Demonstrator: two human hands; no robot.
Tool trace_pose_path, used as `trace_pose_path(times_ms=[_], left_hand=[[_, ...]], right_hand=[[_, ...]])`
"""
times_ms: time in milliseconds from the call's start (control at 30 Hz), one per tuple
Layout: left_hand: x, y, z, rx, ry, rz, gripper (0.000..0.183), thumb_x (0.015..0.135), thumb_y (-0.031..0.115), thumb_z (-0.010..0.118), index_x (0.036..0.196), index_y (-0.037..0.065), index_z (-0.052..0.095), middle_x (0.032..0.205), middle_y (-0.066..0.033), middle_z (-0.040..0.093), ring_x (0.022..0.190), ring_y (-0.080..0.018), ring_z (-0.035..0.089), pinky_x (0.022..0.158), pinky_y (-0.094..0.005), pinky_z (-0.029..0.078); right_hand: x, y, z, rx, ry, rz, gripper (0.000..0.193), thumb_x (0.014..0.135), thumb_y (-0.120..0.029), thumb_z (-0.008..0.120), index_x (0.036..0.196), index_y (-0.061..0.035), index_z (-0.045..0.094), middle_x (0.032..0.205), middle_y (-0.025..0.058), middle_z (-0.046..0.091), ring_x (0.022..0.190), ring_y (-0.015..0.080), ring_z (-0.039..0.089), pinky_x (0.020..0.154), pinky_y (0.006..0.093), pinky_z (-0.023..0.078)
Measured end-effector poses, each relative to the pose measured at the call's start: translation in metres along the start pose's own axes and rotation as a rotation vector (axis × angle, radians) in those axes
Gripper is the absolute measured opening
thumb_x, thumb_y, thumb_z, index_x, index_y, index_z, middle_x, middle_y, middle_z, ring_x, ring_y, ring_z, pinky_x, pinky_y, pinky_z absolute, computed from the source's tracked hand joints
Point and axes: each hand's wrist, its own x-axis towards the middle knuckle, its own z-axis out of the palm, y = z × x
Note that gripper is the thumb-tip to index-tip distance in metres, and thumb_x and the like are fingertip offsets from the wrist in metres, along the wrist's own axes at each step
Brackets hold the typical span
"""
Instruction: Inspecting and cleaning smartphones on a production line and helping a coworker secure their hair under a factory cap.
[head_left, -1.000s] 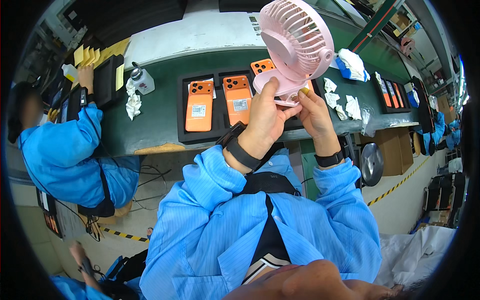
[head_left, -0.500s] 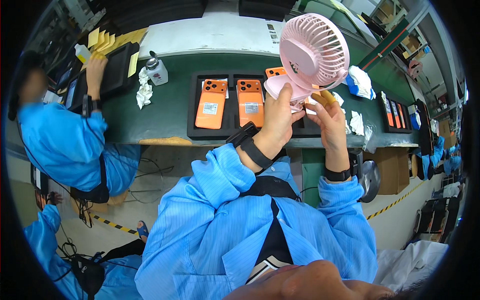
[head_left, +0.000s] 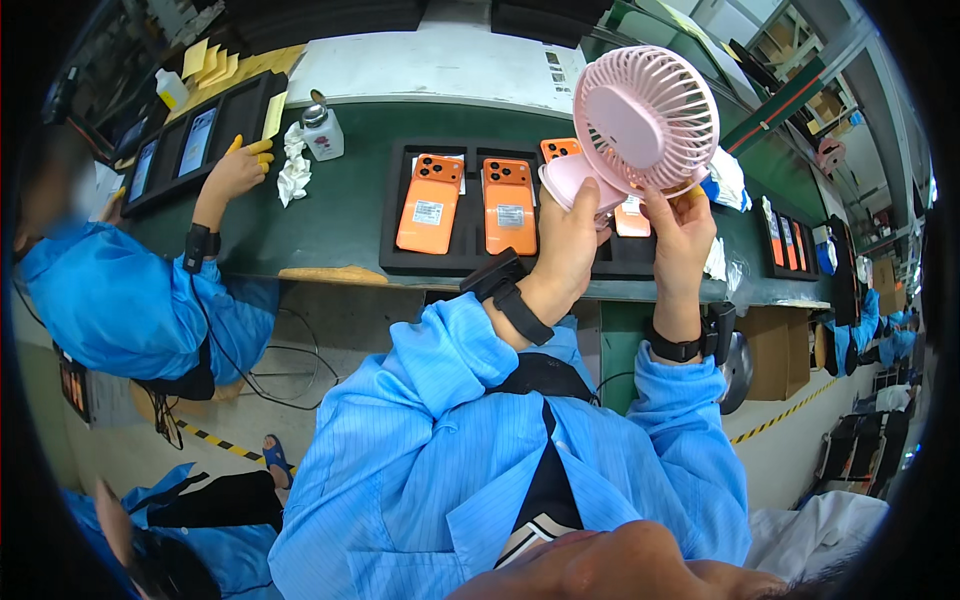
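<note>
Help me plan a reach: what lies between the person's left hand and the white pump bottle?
In the head view: two orange phones in a black tray, then green tabletop.

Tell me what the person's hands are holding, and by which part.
A pale pink plastic fan with a round cage: the left hand grips its base, the right hand holds the cage's lower rim.

I've got a green surface (head_left: 345,235), tan worn patch (head_left: 335,274) on its front edge, white panel (head_left: 430,70) behind. Green bar (head_left: 775,105) with red line upper right, shelving (head_left: 795,45) beyond. Pale floor (head_left: 790,455), yellow-black tape (head_left: 785,411) at both sides. Cardboard box (head_left: 782,352) below the right end.
</note>
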Motion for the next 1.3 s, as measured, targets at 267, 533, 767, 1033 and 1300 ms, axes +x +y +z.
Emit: trace_pose_path(times_ms=[267,533,767,1033,1300], left_hand=[[0.0,0.006,0.002,-0.078,0.003,0.033,0.043,0.096,0.007,0.046,0.137,0.006,0.033,0.125,-0.0109,0.053,0.105,-0.0168,0.061,0.082,-0.0349,0.055],[-0.004,0.012,0.005,0.042,0.019,0.061,0.052,0.095,0.012,0.055,0.139,0.003,0.03,0.126,-0.012,0.054,0.113,-0.0226,0.061,0.079,-0.0373,0.058],[0.003,0.041,-0.015,0.046,-0.086,-0.004,0.077,0.091,0.027,0.068,0.148,-0.001,0.025,0.126,-0.0152,0.053,0.111,-0.0241,0.061,0.08,-0.0395,0.058],[0.009,0.029,-0.031,-0.058,-0.31,-0.064,0.071,0.09,0.024,0.07,0.143,-0.004,0.031,0.126,-0.0153,0.055,0.11,-0.021,0.063,0.083,-0.0353,0.058],[0.009,0.024,-0.029,0.04,-0.271,0.003,0.05,0.094,0.026,0.066,0.127,-0.008,0.048,0.118,-0.0131,0.061,0.102,-0.0158,0.063,0.089,-0.0278,0.051]], right_hand=[[0.006,0.011,-0.002,0.199,0.023,0.039,0.032,0.093,-0.008,0.066,0.118,0.008,0.055,0.107,0.0136,0.065,0.093,0.0161,0.066,0.082,0.0289,0.056],[0.016,0.004,-0.009,0.219,0.053,0.026,0.025,0.094,-0.005,0.062,0.114,0.0088,0.057,0.105,0.0156,0.066,0.092,0.021,0.069,0.081,0.0322,0.06],[0.027,-0.011,-0.033,0.362,-0.124,0.173,0.028,0.096,-0.008,0.057,0.118,0.0099,0.056,0.109,0.0194,0.066,0.091,0.0262,0.071,0.077,0.033,0.062],[0.036,-0.015,-0.032,0.312,-0.211,0.263,0.031,0.096,-0.012,0.058,0.117,0.0109,0.056,0.102,0.0182,0.069,0.085,0.0233,0.072,0.075,0.0319,0.062],[0.035,-0.021,-0.025,0.305,-0.218,0.302,0.031,0.097,-0.013,0.056,0.114,0.0125,0.056,0.1,0.0191,0.069,0.081,0.0226,0.073,0.075,0.0308,0.061]])
